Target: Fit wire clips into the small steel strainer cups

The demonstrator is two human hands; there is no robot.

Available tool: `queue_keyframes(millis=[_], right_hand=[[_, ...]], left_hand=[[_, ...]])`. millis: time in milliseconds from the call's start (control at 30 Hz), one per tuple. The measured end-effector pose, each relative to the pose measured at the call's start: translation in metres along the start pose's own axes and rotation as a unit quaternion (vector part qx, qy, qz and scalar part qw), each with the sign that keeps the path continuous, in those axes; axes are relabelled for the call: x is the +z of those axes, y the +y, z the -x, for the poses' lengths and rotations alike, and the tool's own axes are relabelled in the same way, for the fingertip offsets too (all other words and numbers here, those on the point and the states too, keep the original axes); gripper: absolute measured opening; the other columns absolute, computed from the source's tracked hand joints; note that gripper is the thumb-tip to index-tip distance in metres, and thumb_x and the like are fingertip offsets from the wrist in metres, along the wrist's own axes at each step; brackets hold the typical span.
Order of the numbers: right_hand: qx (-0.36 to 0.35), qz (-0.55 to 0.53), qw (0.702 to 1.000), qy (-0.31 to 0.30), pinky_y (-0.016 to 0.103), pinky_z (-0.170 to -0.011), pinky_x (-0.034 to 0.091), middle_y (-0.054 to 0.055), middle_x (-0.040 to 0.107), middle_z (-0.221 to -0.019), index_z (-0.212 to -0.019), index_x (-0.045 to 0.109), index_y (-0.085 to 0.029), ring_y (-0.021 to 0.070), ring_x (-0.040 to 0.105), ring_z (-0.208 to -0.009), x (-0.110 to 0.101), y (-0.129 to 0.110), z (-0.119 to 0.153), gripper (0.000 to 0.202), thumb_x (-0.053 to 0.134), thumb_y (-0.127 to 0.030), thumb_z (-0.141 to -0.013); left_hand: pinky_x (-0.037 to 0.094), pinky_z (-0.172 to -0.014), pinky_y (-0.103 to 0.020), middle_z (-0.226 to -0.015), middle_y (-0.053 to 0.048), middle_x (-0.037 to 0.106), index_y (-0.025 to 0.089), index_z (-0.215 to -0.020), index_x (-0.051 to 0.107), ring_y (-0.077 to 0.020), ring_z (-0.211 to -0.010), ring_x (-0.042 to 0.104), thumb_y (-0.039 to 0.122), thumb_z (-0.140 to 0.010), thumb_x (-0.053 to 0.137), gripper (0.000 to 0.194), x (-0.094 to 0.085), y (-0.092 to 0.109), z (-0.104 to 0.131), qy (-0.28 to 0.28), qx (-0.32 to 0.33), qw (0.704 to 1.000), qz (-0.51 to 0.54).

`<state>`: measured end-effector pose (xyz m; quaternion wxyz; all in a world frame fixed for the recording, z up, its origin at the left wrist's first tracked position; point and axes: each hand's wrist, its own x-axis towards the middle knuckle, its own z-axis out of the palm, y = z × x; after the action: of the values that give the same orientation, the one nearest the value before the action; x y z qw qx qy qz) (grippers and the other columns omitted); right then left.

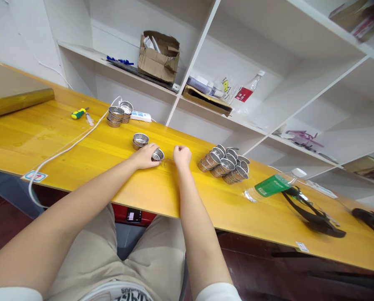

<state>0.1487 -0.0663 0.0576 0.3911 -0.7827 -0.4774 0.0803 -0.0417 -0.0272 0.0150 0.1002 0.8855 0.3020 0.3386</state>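
Midway between the front and back edges of the yellow wooden worktop (pixel 155 192), the left hand (pixel 145 158) curls its fingers and thumb around a small, round, silver metal cup (pixel 158 155), whose open mouth is visible. The cup lies at that hand's fingertips, on the side toward the right hand (pixel 182 156), so the left is the nearer, already touching it. Being round, it shows no clear long axis. The right hand is closed in a loose fist, just beside the cup but apart from it; whether it grips anything is hidden. Across the gap runs a thin, curved, wire-like strand (pixel 165 161), too fine to tell which hand, if either, has it. Toward the back edge, just beyond the left hand, stands a silver perforated metal cup stack (pixel 140 141).
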Motion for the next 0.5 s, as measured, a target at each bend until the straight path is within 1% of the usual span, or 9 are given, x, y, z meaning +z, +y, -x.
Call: queue_keyframes(millis=[33,100,200,267,367,433,500], right_hand=[[-0.005,0.065,0.998,0.007,0.035,-0.083,0.054,0.016,0.076,-0.092,-0.089,0.074,-0.019,0.0272,0.073,-0.094,0.0,0.0,0.002,0.027,0.05,-0.031,-0.096],[-0.004,0.147,0.989,-0.006,0.04,-0.088,0.055,0.022,0.076,-0.103,-0.096,0.076,-0.016,0.0314,0.073,-0.101,-0.001,-0.001,0.005,0.027,0.051,-0.027,-0.096],[0.001,0.198,0.98,-0.03,0.044,-0.089,0.056,0.025,0.074,-0.108,-0.102,0.075,-0.014,0.0347,0.073,-0.103,-0.001,0.0,0.006,0.024,0.054,-0.023,-0.094],[0.002,0.205,0.978,-0.036,0.046,-0.089,0.056,0.025,0.073,-0.109,-0.104,0.074,-0.014,0.0351,0.073,-0.105,-0.001,0.002,0.005,0.022,0.056,-0.021,-0.094],[0.002,0.192,0.98,-0.045,0.045,-0.091,0.056,0.024,0.074,-0.106,-0.103,0.074,-0.016,0.0346,0.072,-0.107,0.005,0.008,0.002,0.018,0.063,-0.024,-0.091],[0.004,0.174,0.983,-0.062,0.045,-0.091,0.056,0.024,0.074,-0.104,-0.102,0.073,-0.017,0.0345,0.072,-0.108,0.011,0.012,0.001,0.018,0.068,-0.026,-0.088],[-0.007,0.141,0.986,-0.09,0.046,-0.091,0.056,0.025,0.074,-0.106,-0.102,0.073,-0.016,0.0356,0.072,-0.108,0.015,0.014,0.001,0.02,0.068,-0.027,-0.086]], left_hand=[[0.051,-0.106,-0.047,-0.124,-0.014,0.063,0.017,-0.123,0.059,-0.0327,-0.116,0.063,0.041,-0.08,0.07,0.051,0.0,0.0,0.0,-0.001,0.002,1.0,0.001],[0.05,-0.106,-0.047,-0.123,-0.013,0.063,0.018,-0.121,0.06,-0.0324,-0.116,0.062,0.039,-0.08,0.068,0.047,-0.001,0.0,0.0,-0.006,0.007,1.0,0.0],[0.051,-0.105,-0.047,-0.122,-0.013,0.062,0.018,-0.119,0.06,-0.032,-0.115,0.062,0.038,-0.081,0.066,0.044,-0.002,0.001,0.0,-0.015,0.007,1.0,-0.002],[0.051,-0.104,-0.046,-0.122,-0.012,0.063,0.018,-0.119,0.06,-0.0319,-0.115,0.062,0.038,-0.082,0.066,0.042,-0.003,0.001,0.0,-0.02,0.005,1.0,-0.003],[0.051,-0.103,-0.046,-0.122,-0.012,0.063,0.019,-0.119,0.059,-0.0313,-0.115,0.062,0.036,-0.082,0.065,0.041,-0.005,0.003,0.0,-0.023,0.002,1.0,-0.003],[0.051,-0.103,-0.045,-0.122,-0.011,0.063,0.019,-0.119,0.059,-0.0308,-0.115,0.063,0.036,-0.082,0.065,0.041,-0.005,0.004,0.001,-0.024,-0.001,1.0,-0.003],[0.051,-0.103,-0.044,-0.122,-0.011,0.063,0.02,-0.119,0.059,-0.0307,-0.115,0.063,0.038,-0.082,0.066,0.041,-0.005,0.004,0.001,-0.026,-0.005,1.0,-0.004]])
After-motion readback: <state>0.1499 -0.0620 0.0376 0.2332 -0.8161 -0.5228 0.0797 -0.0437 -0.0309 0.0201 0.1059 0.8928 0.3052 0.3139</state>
